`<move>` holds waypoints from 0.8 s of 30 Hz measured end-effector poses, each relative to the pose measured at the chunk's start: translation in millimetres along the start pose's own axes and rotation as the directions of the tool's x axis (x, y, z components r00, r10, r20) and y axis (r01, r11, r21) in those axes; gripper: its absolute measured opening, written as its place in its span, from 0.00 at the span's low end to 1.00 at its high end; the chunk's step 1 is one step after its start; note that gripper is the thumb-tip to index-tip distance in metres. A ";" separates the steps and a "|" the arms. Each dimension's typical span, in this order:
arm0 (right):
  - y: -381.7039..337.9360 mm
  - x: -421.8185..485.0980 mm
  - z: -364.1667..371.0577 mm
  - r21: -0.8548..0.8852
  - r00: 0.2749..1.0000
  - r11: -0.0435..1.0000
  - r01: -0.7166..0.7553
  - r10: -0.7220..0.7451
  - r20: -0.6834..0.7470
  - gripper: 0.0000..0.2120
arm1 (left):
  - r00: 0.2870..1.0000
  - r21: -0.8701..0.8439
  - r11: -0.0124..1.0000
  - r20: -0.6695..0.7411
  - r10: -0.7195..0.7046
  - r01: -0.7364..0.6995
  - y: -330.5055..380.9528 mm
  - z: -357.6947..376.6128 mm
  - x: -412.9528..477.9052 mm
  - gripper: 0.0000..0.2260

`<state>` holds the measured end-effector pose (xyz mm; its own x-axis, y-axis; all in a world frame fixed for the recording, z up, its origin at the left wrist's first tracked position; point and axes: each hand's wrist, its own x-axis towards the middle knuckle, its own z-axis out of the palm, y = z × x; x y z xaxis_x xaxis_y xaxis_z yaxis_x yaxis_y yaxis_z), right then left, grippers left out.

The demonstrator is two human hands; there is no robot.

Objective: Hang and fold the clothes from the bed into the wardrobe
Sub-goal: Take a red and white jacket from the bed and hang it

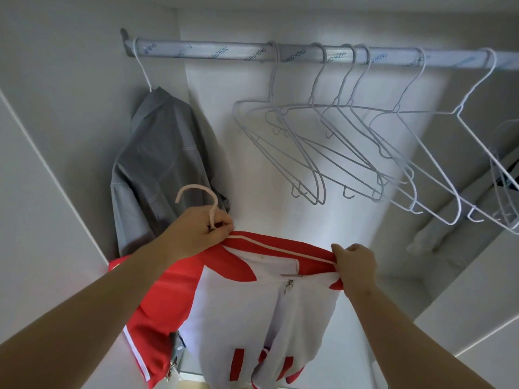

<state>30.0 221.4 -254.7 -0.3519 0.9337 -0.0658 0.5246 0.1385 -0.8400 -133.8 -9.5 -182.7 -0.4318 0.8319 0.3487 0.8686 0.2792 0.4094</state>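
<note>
A red and white zip jacket (269,310) hangs on a pale pink hanger (196,192) inside the wardrobe, below the metal rail (238,53). My left hand (202,231) grips the hanger's neck, just under its hook, together with the jacket's left shoulder. My right hand (355,265) pinches the jacket's red collar edge at the right shoulder. The hook is well below the rail and free of it. A grey shirt (160,169) hangs on a white hanger at the rail's left end.
Several bare white wire hangers (351,153) hang along the rail's middle and right. More hangers and a dark garment (505,183) sit at the far right. The wardrobe's white side wall (56,136) is close on the left, a shelf edge (463,304) on the right.
</note>
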 end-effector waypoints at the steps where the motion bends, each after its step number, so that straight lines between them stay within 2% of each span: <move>1: -1.9 0.6 0.7 -0.026 1.000 0.999 0.021 -0.021 -0.006 0.15 | 1.000 0.019 1.000 0.019 -0.006 0.006 0.0 3.8 -0.5 0.05; 5: -27.1 -3.4 -0.1 -0.050 0.994 0.994 0.099 -0.096 0.053 0.11 | 0.987 0.144 0.989 0.153 -0.053 0.031 2.5 30.4 -5.4 0.07; 7: -42.2 -11.6 -0.4 0.014 0.967 0.995 0.096 -0.097 0.235 0.12 | 0.989 0.117 0.987 0.082 -0.122 0.112 3.6 34.4 -1.7 0.07; 8: -49.1 -17.8 -1.7 0.027 0.923 0.997 0.071 -0.077 0.376 0.12 | 0.987 0.077 0.984 0.017 -0.162 0.160 3.8 33.4 1.8 0.06; 10: -57.3 -28.6 -5.6 -0.012 0.751 1.000 0.005 0.004 0.660 0.12 | 0.965 -0.030 0.970 -0.101 -0.242 0.240 4.2 27.6 7.4 0.04; 11: -60.4 -31.1 -8.2 -0.036 0.673 0.999 -0.007 0.032 0.739 0.12 | 0.953 -0.090 0.961 -0.129 -0.273 0.263 4.4 23.3 8.9 0.03; 12: -64.3 -32.1 -10.7 -0.026 0.653 1.000 -0.012 0.028 0.757 0.13 | 0.946 -0.146 0.951 -0.138 -0.294 0.274 5.0 19.4 9.6 0.04; 13: -67.6 -31.6 -11.3 0.020 0.703 1.000 0.001 -0.015 0.711 0.15 | 0.942 -0.195 0.940 -0.135 -0.308 0.279 5.9 15.8 9.2 0.06; 14: -69.5 -29.5 -10.4 0.073 0.797 0.996 0.052 -0.086 0.598 0.16 | 0.940 -0.244 0.929 -0.127 -0.315 0.278 6.5 11.8 8.2 0.08; 15: -70.1 -25.4 -9.4 0.060 0.887 0.982 0.181 -0.190 0.421 0.16 | 0.941 -0.298 0.915 -0.117 -0.319 0.273 7.7 7.6 6.9 0.09; 16: -70.9 -21.2 -8.5 -0.071 0.919 0.935 0.346 -0.323 0.227 0.15 | 0.941 -0.349 0.899 -0.110 -0.319 0.264 9.2 3.2 5.9 0.09; 17: -72.3 -21.0 -8.4 -0.217 0.891 0.865 0.453 -0.434 0.132 0.14 | 0.943 -0.381 0.889 -0.108 -0.315 0.253 11.1 -0.8 5.1 0.10; 18: -73.3 -22.6 -7.8 -0.290 0.861 0.811 0.508 -0.488 0.143 0.14 | 0.946 -0.390 0.888 -0.109 -0.304 0.241 13.5 -3.7 5.3 0.10; 21: -70.2 -28.8 3.9 -0.304 0.846 0.816 0.491 -0.365 0.389 0.23 | 0.959 -0.353 0.915 -0.124 -0.254 0.197 24.5 -8.2 10.0 0.12; 24: -71.9 -36.8 15.9 -0.310 0.842 0.811 0.495 -0.361 0.401 0.25 | 0.976 -0.312 0.939 -0.107 -0.188 0.147 34.0 -8.8 15.0 0.13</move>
<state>-7.0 171.8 -200.5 -0.7963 0.6041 0.0320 0.4919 0.6774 -0.5470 -112.9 8.3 -156.0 -0.6110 0.7081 0.3540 0.6764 0.2345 0.6983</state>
